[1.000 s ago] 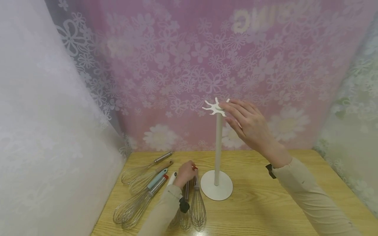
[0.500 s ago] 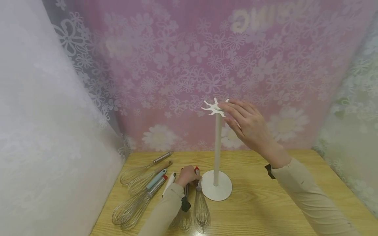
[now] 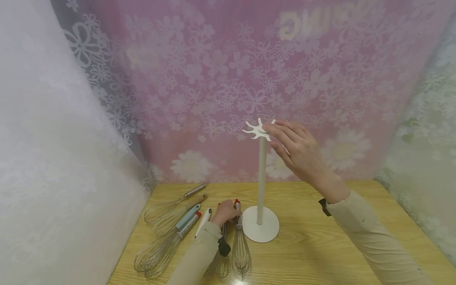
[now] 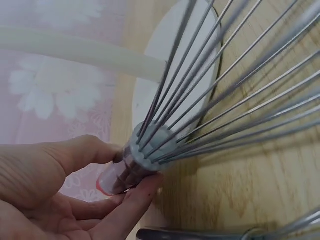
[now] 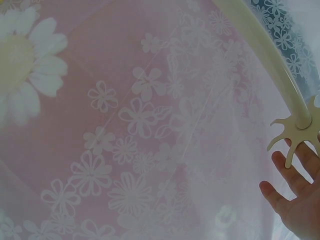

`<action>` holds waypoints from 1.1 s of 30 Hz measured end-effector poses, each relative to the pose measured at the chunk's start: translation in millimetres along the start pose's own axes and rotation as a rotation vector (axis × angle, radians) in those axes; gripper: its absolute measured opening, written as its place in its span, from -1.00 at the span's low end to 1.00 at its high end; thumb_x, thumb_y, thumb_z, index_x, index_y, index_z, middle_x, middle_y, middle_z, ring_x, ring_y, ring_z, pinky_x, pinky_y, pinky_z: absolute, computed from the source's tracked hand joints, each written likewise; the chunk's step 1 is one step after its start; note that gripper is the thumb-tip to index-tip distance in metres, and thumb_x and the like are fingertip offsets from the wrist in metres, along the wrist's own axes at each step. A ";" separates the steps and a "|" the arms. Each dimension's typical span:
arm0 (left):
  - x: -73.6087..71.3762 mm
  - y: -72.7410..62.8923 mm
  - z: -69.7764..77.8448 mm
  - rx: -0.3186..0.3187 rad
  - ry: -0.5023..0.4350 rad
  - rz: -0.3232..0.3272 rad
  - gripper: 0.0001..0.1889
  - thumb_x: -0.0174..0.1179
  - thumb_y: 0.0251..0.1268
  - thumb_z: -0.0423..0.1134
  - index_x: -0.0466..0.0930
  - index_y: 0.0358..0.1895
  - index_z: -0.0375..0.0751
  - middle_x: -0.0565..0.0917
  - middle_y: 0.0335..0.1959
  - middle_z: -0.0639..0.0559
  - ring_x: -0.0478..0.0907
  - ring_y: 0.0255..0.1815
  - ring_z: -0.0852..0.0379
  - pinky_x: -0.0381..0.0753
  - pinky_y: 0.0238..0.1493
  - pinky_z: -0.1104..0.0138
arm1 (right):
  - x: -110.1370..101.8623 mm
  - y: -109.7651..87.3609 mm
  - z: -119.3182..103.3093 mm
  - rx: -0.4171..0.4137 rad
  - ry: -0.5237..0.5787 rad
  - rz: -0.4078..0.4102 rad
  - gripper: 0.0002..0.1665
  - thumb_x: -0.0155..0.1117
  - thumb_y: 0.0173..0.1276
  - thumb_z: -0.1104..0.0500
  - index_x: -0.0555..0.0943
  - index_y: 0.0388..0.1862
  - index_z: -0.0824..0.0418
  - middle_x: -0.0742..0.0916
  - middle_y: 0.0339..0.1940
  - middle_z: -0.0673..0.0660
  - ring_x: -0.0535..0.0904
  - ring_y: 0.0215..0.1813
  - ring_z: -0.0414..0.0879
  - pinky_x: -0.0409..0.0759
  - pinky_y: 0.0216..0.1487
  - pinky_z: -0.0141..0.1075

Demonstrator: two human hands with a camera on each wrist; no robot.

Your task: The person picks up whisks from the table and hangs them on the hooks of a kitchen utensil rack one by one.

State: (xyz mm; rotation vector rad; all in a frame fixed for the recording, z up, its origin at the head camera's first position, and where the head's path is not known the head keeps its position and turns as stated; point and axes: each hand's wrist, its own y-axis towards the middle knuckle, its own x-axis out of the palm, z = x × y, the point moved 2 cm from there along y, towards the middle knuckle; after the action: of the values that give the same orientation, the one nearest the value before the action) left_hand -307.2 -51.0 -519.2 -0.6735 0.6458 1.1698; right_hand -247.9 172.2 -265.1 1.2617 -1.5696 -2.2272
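In the head view my left hand [image 3: 225, 211] pinches the steel handle of a red-tipped whisk [image 3: 242, 253] just left of a white stand [image 3: 261, 182]. The left wrist view shows thumb and fingers on either side of that handle [image 4: 131, 172], close to where the wires fan out. The whisk's wires cross in front of the stand's round base [image 4: 145, 102] there. My right hand [image 3: 303, 154] reaches across to the stand's top, its fingertips on the hooked disc [image 3: 253, 130]. In the right wrist view the right fingers [image 5: 292, 177] look fairly straight under the curved hooks.
Several more whisks lie at the table's left, among them a wooden-handled one [image 3: 195, 202], a light blue-handled one [image 3: 189, 215] and a white-handled one [image 3: 204, 221]. Another whisk [image 3: 223, 267] lies partly under the left forearm. A flowered curtain [image 3: 213, 79] hangs behind the table [image 3: 313, 245].
My left hand has slid from the whisk's red tip down its handle. The whisk has shifted slightly right overall. My right hand stays on the stand's top.
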 end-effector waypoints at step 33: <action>-18.6 -27.2 16.3 0.049 -0.387 0.082 -0.61 0.33 0.36 -0.24 0.50 0.14 -0.34 0.66 -0.18 -0.15 0.70 -0.39 0.04 0.79 -0.25 0.04 | -3.2 6.1 -1.4 -0.032 -0.032 0.037 -0.42 -0.18 0.69 -0.16 0.60 0.32 0.13 0.76 0.07 0.25 0.57 0.19 0.26 0.51 0.26 0.14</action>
State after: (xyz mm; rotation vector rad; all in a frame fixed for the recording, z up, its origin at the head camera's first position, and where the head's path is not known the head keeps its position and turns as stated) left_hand -284.3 -56.5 -491.0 -0.3659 0.3747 1.3127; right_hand -246.9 170.3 -258.5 1.1843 -1.5494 -2.2510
